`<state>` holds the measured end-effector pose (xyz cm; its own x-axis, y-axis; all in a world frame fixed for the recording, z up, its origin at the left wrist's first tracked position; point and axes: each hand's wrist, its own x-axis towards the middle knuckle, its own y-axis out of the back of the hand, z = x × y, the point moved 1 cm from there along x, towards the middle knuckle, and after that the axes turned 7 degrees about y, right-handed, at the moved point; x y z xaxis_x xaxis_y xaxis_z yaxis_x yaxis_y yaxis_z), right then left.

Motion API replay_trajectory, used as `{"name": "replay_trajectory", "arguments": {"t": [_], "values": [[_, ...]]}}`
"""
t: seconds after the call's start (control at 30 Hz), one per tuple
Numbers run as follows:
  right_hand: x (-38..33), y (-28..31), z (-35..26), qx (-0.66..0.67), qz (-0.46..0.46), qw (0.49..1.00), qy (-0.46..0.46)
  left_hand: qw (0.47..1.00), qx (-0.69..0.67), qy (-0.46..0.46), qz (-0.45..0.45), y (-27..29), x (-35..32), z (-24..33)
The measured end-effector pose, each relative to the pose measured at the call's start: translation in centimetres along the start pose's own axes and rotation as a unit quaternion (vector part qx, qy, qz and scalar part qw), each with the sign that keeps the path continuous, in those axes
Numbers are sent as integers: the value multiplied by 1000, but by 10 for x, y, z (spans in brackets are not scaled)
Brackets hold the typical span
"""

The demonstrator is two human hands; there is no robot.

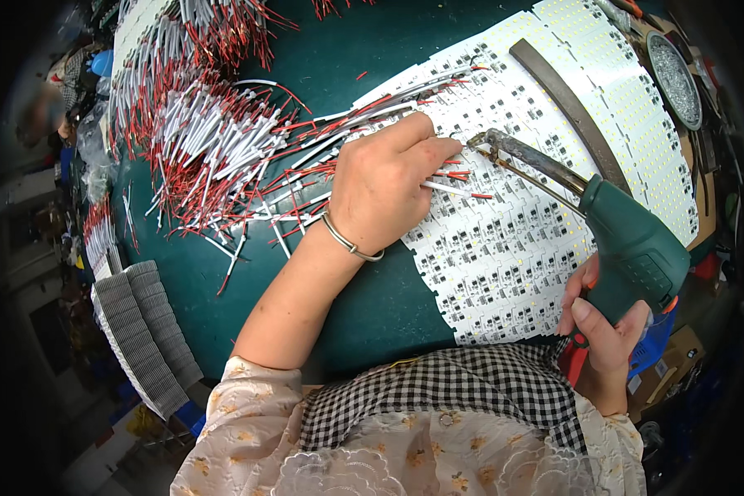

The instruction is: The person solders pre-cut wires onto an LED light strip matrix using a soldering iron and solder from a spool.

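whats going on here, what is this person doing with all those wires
A person is working on a white panel of small circuit boards spread over a green table. The left hand presses red-and-white wires onto the panel. The right hand grips a green soldering gun, its metal tip close by the left fingertips. A big heap of the same wires lies to the left, with stacked grey strips at the table's edge.

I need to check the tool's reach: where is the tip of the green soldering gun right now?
In the head view, the soldering gun is in the right hand; its tip sits right of centre over the white circuit panel, just beside the left hand's fingertips.
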<state>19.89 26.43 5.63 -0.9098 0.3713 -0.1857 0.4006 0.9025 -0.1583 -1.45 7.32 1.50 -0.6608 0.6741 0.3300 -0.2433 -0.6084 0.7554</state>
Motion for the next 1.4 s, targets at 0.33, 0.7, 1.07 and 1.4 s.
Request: {"name": "replay_trajectory", "arguments": {"t": [0.33, 0.7, 1.07, 1.4], "values": [[-1, -10, -5, -51, 10, 999, 8, 1000, -3, -13, 16, -2, 0, -3], [-6, 0, 1, -69, -33, 997, 20, 999, 0, -18, 29, -4, 0, -5], [6, -3, -12, -14, 53, 997, 48, 999, 37, -8, -9, 8, 1, 6], [11, -6, -17, -16, 85, 995, 42, 997, 74, -7, 15, 16, 9, 17]]}}
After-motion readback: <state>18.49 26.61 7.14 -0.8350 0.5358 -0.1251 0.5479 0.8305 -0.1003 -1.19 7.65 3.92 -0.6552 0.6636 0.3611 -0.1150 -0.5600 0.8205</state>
